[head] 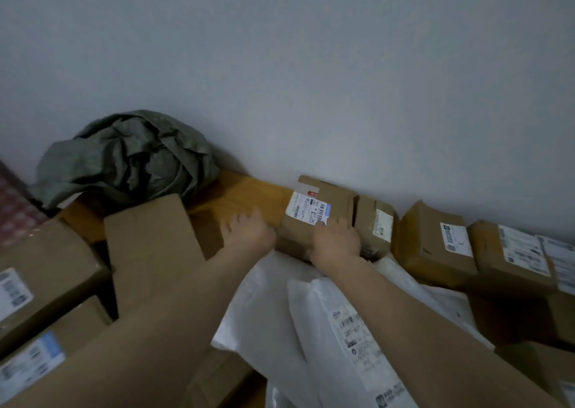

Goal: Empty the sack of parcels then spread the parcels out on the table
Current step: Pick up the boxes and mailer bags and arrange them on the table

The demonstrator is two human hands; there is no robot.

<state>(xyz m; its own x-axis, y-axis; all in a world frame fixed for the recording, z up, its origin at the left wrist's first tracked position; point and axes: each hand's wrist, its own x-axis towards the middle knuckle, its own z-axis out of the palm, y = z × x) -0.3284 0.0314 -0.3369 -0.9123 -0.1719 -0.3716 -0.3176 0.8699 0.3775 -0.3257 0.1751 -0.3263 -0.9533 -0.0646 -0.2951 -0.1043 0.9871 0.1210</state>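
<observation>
While hands (289, 239) flank it, box (314, 217) (label up), lengthwise toward wall (311, 80)

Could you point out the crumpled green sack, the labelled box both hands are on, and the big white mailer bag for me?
green sack (127, 158): head view, on its crumpled middle folds.
labelled box (336, 200): head view, on its bare cardboard top.
white mailer bag (348, 339): head view, on its printed label.
</observation>
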